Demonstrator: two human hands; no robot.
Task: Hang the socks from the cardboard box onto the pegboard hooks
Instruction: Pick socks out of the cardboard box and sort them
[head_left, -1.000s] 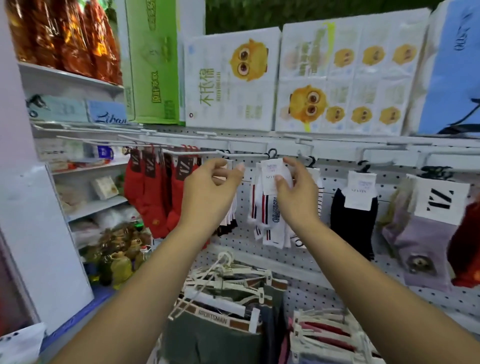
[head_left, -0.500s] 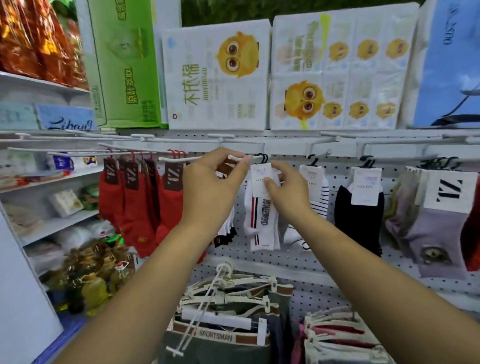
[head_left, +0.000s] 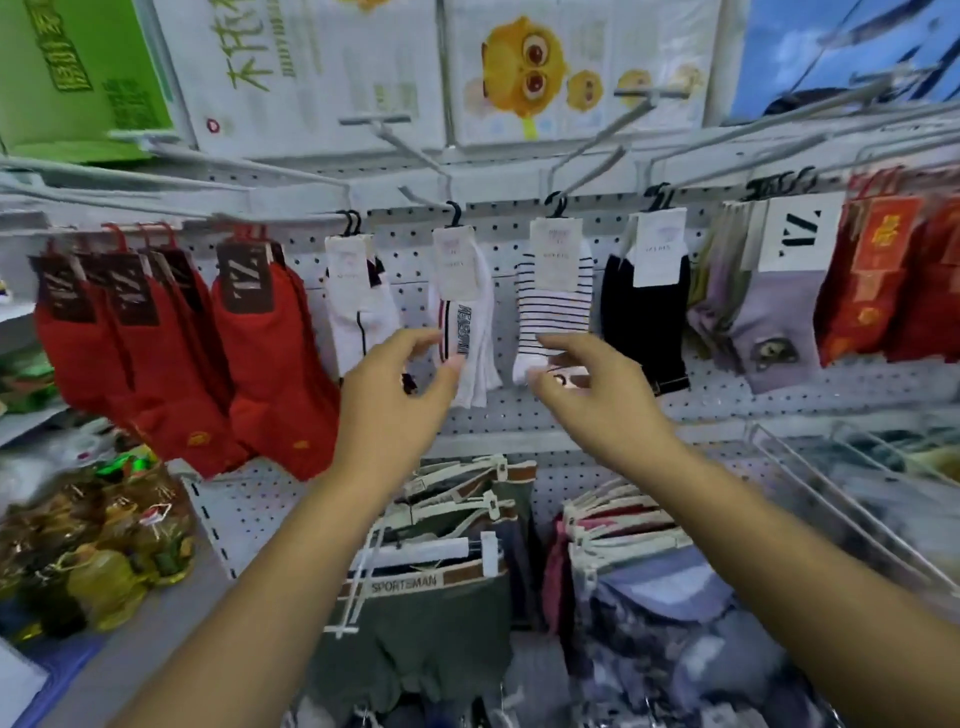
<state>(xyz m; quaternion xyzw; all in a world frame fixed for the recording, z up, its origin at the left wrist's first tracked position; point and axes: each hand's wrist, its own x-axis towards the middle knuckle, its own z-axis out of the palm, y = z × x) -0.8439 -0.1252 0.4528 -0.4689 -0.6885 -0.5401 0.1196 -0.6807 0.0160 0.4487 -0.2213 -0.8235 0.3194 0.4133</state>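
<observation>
With the lettered sock (head_left: 464, 317) hanging on its hook (head_left: 454, 212) and the left grip (head_left: 395, 400) and right grip (head_left: 597, 400) loosely spread, pinching nothing, check it hangs square before fetching another from the box.

The left hand (head_left: 395, 410) covers the lower end of the white socks with a black line (head_left: 358, 312), and the right hand (head_left: 597, 400) hides part of the striped socks' (head_left: 556, 306) toe. Print on the header cards (head_left: 556, 249) is too small to read. The wire basket (head_left: 857, 499) at right is blurred, and the right edge cuts off the red packaged socks (head_left: 883, 280).
</observation>
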